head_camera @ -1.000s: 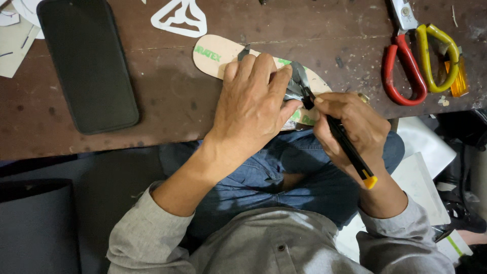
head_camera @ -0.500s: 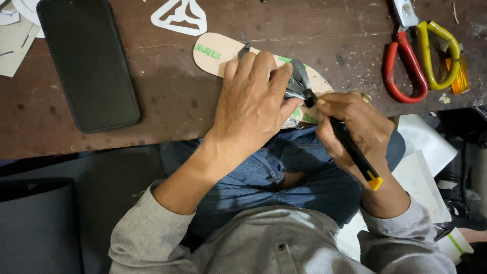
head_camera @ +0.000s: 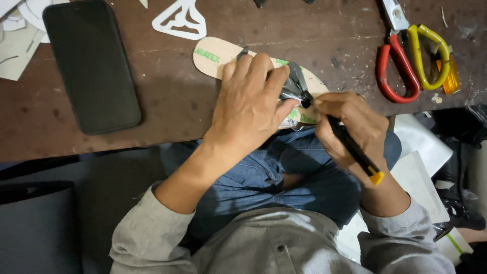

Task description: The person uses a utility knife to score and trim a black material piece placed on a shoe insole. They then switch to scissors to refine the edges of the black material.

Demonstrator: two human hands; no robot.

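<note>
A black phone lies far left on the brown surface. The left hand presses flat, fingers spread, on a tan insole-shaped board at the surface's near edge; it looks thin, light and bendy, best pinned beside the cut. The right hand has its grip clamped on a black craft knife, tip at a grey strip. 2 scissors lie right.
</note>
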